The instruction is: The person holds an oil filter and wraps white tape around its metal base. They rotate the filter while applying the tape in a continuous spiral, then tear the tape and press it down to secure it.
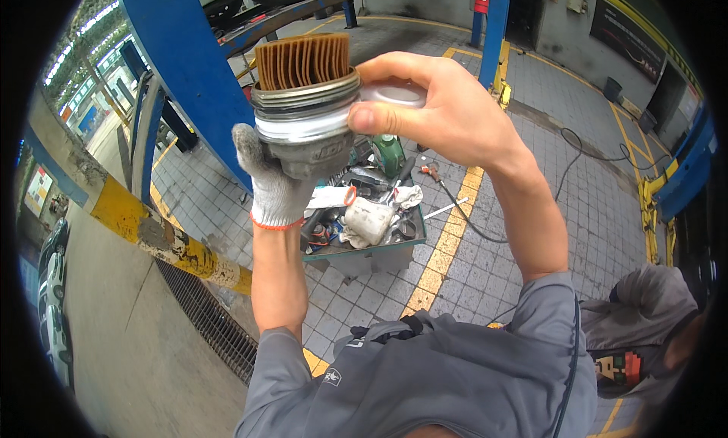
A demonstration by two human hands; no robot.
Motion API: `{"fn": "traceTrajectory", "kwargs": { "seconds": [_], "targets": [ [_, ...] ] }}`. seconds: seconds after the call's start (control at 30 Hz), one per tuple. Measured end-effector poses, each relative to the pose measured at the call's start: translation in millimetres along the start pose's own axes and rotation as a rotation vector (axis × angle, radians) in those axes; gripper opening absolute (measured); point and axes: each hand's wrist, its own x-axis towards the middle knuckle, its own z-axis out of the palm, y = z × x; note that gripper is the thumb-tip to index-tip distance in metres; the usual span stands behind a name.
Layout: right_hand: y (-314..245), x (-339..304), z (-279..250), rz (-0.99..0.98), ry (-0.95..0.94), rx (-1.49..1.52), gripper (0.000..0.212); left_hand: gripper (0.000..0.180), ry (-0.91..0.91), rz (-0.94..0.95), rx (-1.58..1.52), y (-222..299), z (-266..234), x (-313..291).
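Note:
A filter housing cap (315, 159) of grey metal is held up in front of me, with an orange pleated filter (303, 62) standing out of its top. My left hand (277, 184), in a white knit glove with dirty fingertips, grips the cap from below and the left. Around the cap, below a metal rim and a dark ring, runs a white band (299, 127). My right hand (462, 100) is bare and pinches a white roll of tape (394, 95) beside the cap. Its thumb presses near the end of the band; the fingertips behind are partly hidden.
Below my hands stands a tool cart (364, 250) heaped with tools, rags and a green bottle (388, 156). A blue lift post (182, 59) rises at left, near a yellow barrier (152, 218). A hose (474, 222) crosses the tiles. Another person's grey sleeve (644, 309) is at lower right.

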Motion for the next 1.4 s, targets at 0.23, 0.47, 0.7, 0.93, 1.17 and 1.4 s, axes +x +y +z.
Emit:
{"fn": "traceTrajectory", "kwargs": {
  "seconds": [0.23, 0.47, 0.7, 0.93, 1.17, 1.4],
  "targets": [
    [4.7, 0.0, 9.0, 0.008, 0.123, -0.097, 0.061, 0.098, 0.122, 0.166, 0.136, -8.0, 9.7, 7.5],
    [7.4, 0.1, 25.5, -0.012, 0.223, -0.157, 0.064, 0.098, 0.018, 0.302, 0.436, -18.3, 14.4, -0.7],
    [0.1, -3.2, 14.0, -0.063, 0.127, -0.24, 0.049, 0.064, 0.032, 0.246, 0.186, -14.4, 4.7, 2.4],
    [7.5, 2.1, 3.4, -0.283, 0.266, -0.422, 0.05, 0.064, 0.026, 0.249, 0.038, -6.6, 13.0, 1.7],
    [5.2, 5.2, 2.7, -0.201, 0.213, -0.387, 0.058, 0.079, -0.067, 0.197, 0.029, -6.3, 12.5, 0.1],
    [6.2, 8.8, 3.2, -0.195, 0.185, -0.38, 0.058, 0.088, -0.107, 0.15, -0.063, -8.9, 12.5, 0.2]
  ]
}}
